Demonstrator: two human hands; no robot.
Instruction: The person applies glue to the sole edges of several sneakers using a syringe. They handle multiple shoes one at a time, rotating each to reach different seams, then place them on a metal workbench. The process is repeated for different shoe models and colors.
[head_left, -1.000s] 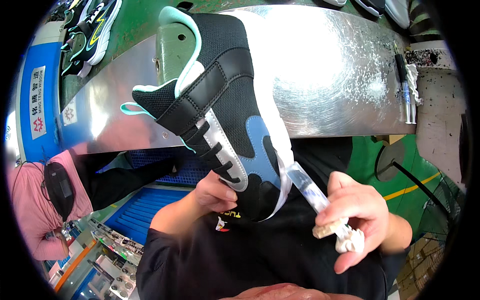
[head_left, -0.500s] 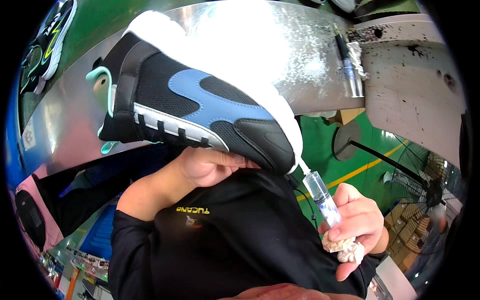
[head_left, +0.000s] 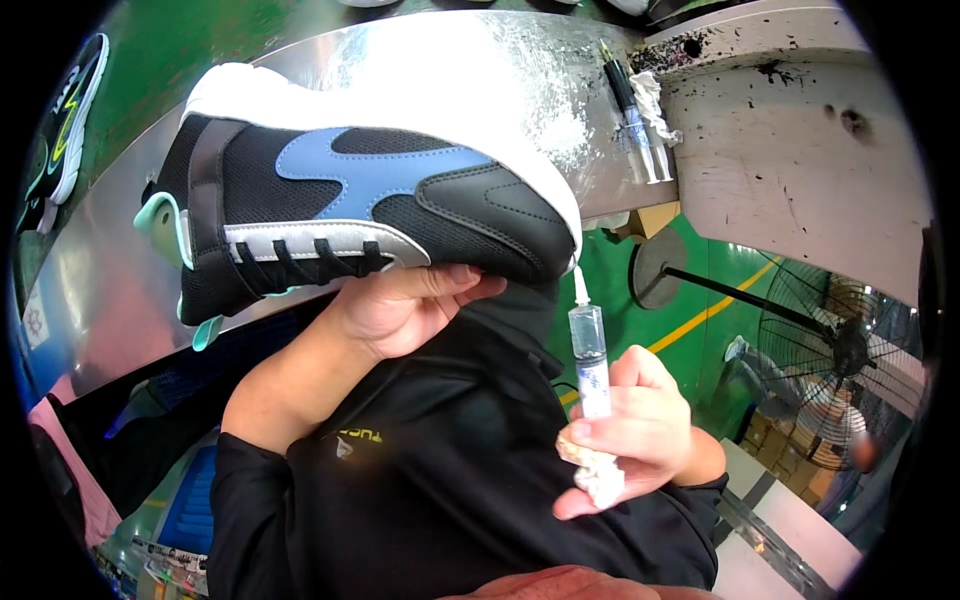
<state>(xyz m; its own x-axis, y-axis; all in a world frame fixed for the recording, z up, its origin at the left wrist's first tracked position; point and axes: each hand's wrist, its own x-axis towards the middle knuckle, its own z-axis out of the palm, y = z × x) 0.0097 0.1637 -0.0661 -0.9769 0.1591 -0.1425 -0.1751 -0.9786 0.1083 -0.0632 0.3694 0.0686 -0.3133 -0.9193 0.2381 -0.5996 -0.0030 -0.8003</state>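
Observation:
My left hand (head_left: 400,312) is closed on a black sneaker (head_left: 270,185) with a blue side overlay, a white sole and mint-green tabs. The sneaker lies tilted on its side, its toe pointing right. A clear syringe (head_left: 588,335) is gripped by my right hand (head_left: 640,425), nozzle upward. Its white tip meets the seam between sole and upper at the toe, or comes very near it. Some clear fluid shows in the barrel. A crumpled piece of tissue (head_left: 600,475) is also held in my right hand, near the plunger end.
A shiny metal tabletop (head_left: 100,290) lies beneath the sneaker. At its far right rest dark-filled syringes (head_left: 630,110) beside crumpled tissue (head_left: 650,95). A paint-spotted pale panel (head_left: 790,160) borders the right. A black fan (head_left: 850,345) stands beyond; another sneaker (head_left: 70,130) is far left.
The sneaker has shifted left and turned closer to level. My right hand has moved left with the syringe, which now stands more upright at the toe.

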